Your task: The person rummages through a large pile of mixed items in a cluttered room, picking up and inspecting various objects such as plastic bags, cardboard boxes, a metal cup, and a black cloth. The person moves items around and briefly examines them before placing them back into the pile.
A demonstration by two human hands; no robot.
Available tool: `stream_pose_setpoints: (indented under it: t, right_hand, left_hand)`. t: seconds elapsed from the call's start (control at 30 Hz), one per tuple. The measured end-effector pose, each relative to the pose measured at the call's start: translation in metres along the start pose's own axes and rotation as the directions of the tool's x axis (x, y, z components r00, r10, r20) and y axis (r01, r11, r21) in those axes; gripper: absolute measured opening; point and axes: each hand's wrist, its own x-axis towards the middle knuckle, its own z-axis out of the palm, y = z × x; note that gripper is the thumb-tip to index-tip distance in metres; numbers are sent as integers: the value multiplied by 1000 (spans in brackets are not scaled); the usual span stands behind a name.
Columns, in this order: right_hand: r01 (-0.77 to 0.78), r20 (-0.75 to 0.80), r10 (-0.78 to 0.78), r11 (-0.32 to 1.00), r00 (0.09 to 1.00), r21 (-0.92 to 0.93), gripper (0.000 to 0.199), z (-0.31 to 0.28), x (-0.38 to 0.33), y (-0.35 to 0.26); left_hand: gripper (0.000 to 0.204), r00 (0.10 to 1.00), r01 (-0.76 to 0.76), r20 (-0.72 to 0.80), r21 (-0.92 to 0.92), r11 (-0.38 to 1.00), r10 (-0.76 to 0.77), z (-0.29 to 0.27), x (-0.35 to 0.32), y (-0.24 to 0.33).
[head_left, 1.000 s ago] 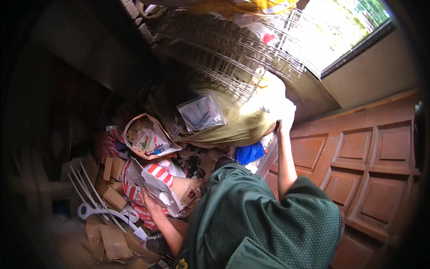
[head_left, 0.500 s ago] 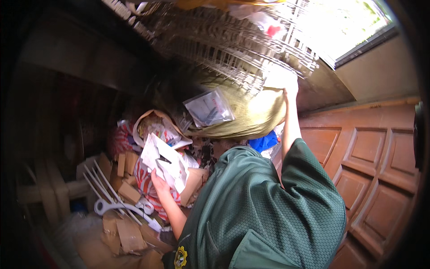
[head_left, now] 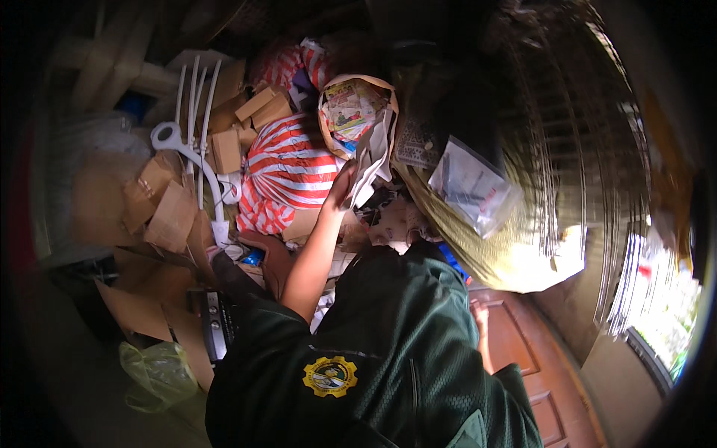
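Observation:
Torn white sheets point(head_left: 371, 158), like thin card or paper, are gripped in my left hand point(head_left: 343, 188), its fingers closed around their lower end. The sheets stand nearly edge-on beside an open paper-lined sack point(head_left: 324, 128), which holds printed papers and scraps. A red-and-white striped plastic bag point(head_left: 291, 166) bulges just left of that hand. Down beside my body, over the brown door, is my right hand point(head_left: 480, 317); it is small and blurred, partly hidden by my green shirt, and its grip does not show.
A clear plastic packet point(head_left: 474, 187) lies on an olive-green sack point(head_left: 515, 261) at right, near wire racks point(head_left: 575, 142). At left are cardboard pieces point(head_left: 170, 218), a white curved handle-like part point(head_left: 196, 154) and white rods point(head_left: 196, 97). A panelled brown door point(head_left: 515, 336) stands at lower right.
The view has swung round. My left hand has brought the white sheets up against the open sack and turned them edge-on. My right hand has drawn back from the olive-green sack toward my body.

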Motion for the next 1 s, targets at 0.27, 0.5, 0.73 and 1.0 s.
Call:
stream_pose_setpoints:
  t: [0.27,0.5,0.73,1.0]
  right_hand:
    - [-110,12,113,985,994,-136,33,49,-9,-130]
    - [-385,-118,369,904,922,-184,44,40,25,-157]
    - [236,399,72,707,914,-667,35,124,35,-244]
    - [2,439,228,885,869,-465,39,259,126,-193]
  left_hand:
    - [40,861,-280,-483,-185,942,162,-121,160,21]
    - [65,874,-435,-344,-245,866,342,-109,180,44]
    - [56,965,-229,-130,13,973,228,-101,84,-46]
    - [47,940,129,-289,-191,973,-181,-195,-21,-280]
